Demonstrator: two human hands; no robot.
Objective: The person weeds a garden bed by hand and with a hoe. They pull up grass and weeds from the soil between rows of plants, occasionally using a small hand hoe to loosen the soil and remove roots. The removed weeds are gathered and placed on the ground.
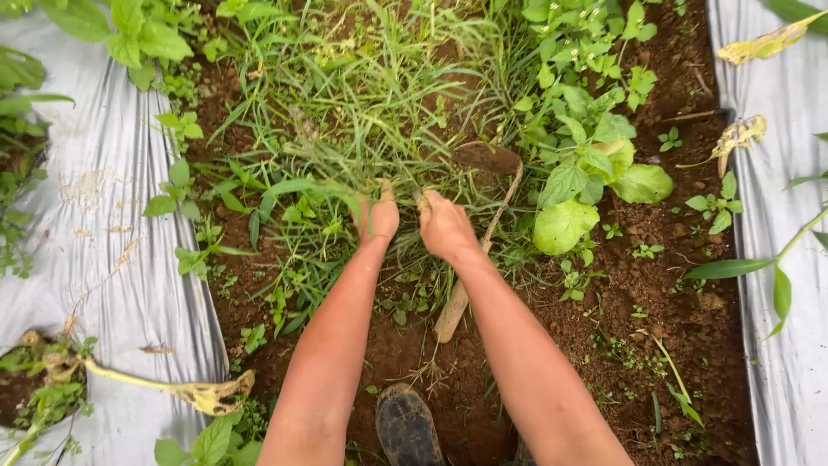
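Gripping a clump of grass (345, 164) in the middle of the soil strip (655, 302), your left hand (377, 216) has its fingers curled tight around the stems. Your right hand (444, 226) sits just beside it, fingers closed into the same tuft. A hand hoe (483, 224) lies on the dirt under your right wrist, its rusty blade near the broad-leaved weed (586, 185) toward the strip's right edge. Grey plastic sheeting (103, 198) borders both edges, and your muddy boot (407, 427) stands at the strip's near end.
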